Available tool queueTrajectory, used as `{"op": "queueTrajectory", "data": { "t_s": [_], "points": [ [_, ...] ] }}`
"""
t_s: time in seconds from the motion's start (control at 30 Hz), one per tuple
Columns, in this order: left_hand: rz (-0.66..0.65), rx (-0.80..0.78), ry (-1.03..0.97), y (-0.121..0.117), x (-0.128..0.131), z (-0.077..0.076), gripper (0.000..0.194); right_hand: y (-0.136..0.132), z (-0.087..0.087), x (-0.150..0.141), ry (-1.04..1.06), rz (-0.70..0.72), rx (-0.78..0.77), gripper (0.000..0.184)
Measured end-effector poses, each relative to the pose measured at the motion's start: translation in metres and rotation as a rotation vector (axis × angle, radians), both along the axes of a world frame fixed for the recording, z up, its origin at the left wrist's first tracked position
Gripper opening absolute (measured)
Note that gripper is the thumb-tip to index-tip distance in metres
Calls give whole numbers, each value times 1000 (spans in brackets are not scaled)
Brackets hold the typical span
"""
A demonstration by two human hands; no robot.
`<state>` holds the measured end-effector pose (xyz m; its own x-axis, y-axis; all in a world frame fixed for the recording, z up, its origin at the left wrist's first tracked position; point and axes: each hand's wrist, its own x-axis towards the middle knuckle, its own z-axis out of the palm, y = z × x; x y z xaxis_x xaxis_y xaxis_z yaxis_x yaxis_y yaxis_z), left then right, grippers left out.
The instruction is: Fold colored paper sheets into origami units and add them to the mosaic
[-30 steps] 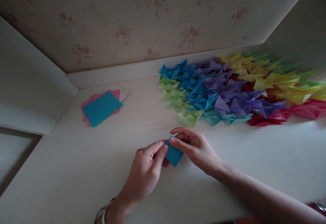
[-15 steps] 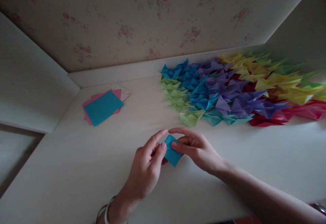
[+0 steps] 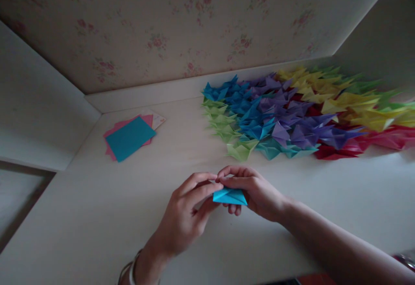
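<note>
Between my two hands is a small piece of folded blue origami paper [image 3: 231, 196], held tilted above the white tabletop with crease lines showing on its face. My left hand [image 3: 189, 207] grips its left side, fingers over the top edge and thumb beneath. From the right, my right hand [image 3: 256, 190] pinches the upper right part, its thumb along the top edge and some fingertips showing below the paper. The fingertips of both hands meet at the top edge, where they hide part of the folded paper.
Many folded paper cranes [image 3: 266, 112] in green, blue, purple, yellow and red lie in rows at the back right. A stack of blue and pink paper sheets [image 3: 131, 138] rests on the white table [image 3: 97, 228] at the left. A flowered wall [image 3: 155, 21] rises behind.
The folded paper has turned from a diamond facing me to a flatter, tilted position. Both hands' fingertips have come together at its top edge.
</note>
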<state>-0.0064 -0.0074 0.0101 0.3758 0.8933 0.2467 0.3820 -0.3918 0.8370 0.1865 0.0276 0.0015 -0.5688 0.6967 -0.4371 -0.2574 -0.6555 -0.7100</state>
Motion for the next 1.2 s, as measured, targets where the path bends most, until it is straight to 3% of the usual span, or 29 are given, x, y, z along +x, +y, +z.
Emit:
{"op": "queueTrajectory", "data": {
  "t_s": [0.07,0.17,0.27,0.37,0.53,0.7,0.83,1.07,1.2],
  "points": [
    [93,-17,3,1,1,0,16,0,-2,0,-24,27,38,41],
    [257,-233,-95,2,2,2,19,-2,-4,2,-99,18,242,60],
    [337,-456,-299,3,3,4,18,-4,-3,4,-186,26,486,49],
    [297,-557,-372,4,6,6,24,-5,-3,4,-258,38,567,40],
    [212,-532,-265,3,5,8,22,-3,-2,5,-367,35,571,40],
    [161,-515,-203,5,-1,15,28,-3,2,9,-283,29,517,36],
    [90,-604,-326,6,-4,16,23,-3,-1,11,-125,5,445,28],
    [171,-760,-667,2,-2,2,15,-4,-9,9,92,-74,246,21],
    [152,-805,-771,0,-1,2,12,-5,-8,6,209,-74,161,17]
  ]
}}
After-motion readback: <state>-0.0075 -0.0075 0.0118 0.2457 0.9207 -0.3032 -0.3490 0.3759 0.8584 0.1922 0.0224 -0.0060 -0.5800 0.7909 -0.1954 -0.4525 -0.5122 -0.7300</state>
